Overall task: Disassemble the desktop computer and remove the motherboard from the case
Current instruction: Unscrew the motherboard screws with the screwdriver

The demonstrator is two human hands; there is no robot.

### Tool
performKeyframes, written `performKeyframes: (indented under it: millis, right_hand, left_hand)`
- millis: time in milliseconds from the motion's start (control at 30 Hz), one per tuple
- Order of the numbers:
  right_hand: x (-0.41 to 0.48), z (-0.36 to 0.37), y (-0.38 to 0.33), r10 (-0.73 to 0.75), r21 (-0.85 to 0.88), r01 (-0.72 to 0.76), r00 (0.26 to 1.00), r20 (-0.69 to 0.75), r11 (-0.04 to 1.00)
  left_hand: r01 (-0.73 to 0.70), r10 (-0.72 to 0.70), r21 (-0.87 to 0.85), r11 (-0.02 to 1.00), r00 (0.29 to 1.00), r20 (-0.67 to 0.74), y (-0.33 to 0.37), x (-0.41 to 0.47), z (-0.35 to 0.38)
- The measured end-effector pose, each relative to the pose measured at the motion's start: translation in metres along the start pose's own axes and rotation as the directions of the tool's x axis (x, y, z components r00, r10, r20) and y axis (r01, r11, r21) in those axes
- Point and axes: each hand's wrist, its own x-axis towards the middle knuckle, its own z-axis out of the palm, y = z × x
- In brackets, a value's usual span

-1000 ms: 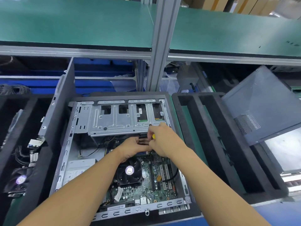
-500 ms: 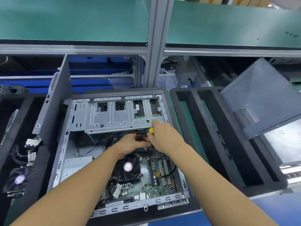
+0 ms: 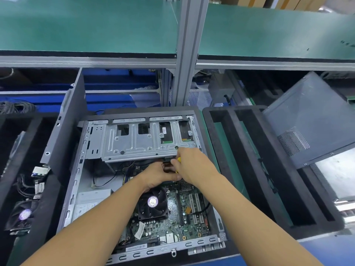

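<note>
An open desktop case [image 3: 76,191] lies flat in a black foam tray. Its green motherboard [image 3: 184,217] fills the lower right, with a black CPU fan [image 3: 152,203] on it. A silver drive cage [image 3: 138,143] spans the top of the case. My left hand [image 3: 159,175] is curled around dark cables or a connector just below the cage edge. My right hand [image 3: 192,164] meets it from the right, fingers closed on a yellow-handled tool [image 3: 179,160], mostly hidden. What the fingertips pinch is hidden.
A grey side panel [image 3: 63,135] stands upright along the case's left. Foam slots [image 3: 249,169] lie to the right, and a perforated case panel [image 3: 311,120] leans at far right. A removed fan and cables [image 3: 25,212] sit at far left. A metal post [image 3: 189,54] rises behind.
Both hands stay together at the cage's lower edge, shifting only slightly. The camera view has drifted a little, so the case sits lower in frame.
</note>
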Motion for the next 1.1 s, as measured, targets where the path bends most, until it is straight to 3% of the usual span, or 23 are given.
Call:
performKeyframes:
  millis: [167,333,467,667,800,967,1100]
  right_hand:
    - [-0.0003,-0.0031,0.0034,-0.02,0.042,0.018,0.997,0.068,0.999]
    - [-0.0032,0.0013,0.0056,0.048,0.003,-0.048,0.998,0.043,0.999]
    - [-0.0027,0.0046,0.0041,0.015,-0.008,-0.015,1.0,0.014,1.0]
    - [0.0011,0.0025,0.0075,-0.051,0.035,0.048,0.995,0.088,0.998]
    - [-0.0006,0.0023,0.0075,-0.036,0.088,0.031,0.998,0.055,0.996]
    - [-0.0007,0.0044,0.006,0.027,0.003,-0.027,0.999,-0.04,1.0]
    - [-0.0007,-0.0002,0.0075,-0.011,0.069,0.01,1.0,0.011,0.998]
  left_hand:
    - [0.012,-0.012,0.001,1.0,1.0,-0.02,-0.0012,0.0004,-0.0011]
    - [-0.004,0.005,0.019,1.0,0.999,-0.053,0.0005,0.0009,0.0032]
    - [-0.021,0.021,0.044,0.999,1.0,-0.008,0.0006,-0.0005,0.0045]
    - [0.018,-0.021,-0.081,0.997,0.999,-0.039,0.0033,-0.0032,0.0003]
    - [0.003,-0.005,-0.026,1.0,0.996,-0.089,0.004,-0.0036,0.0026]
    - [-0.036,0.036,-0.003,0.999,0.996,-0.081,0.0061,-0.005,0.0019]
    - [-0.095,0.104,0.176,0.98,0.993,-0.047,0.0052,-0.0081,0.0017]
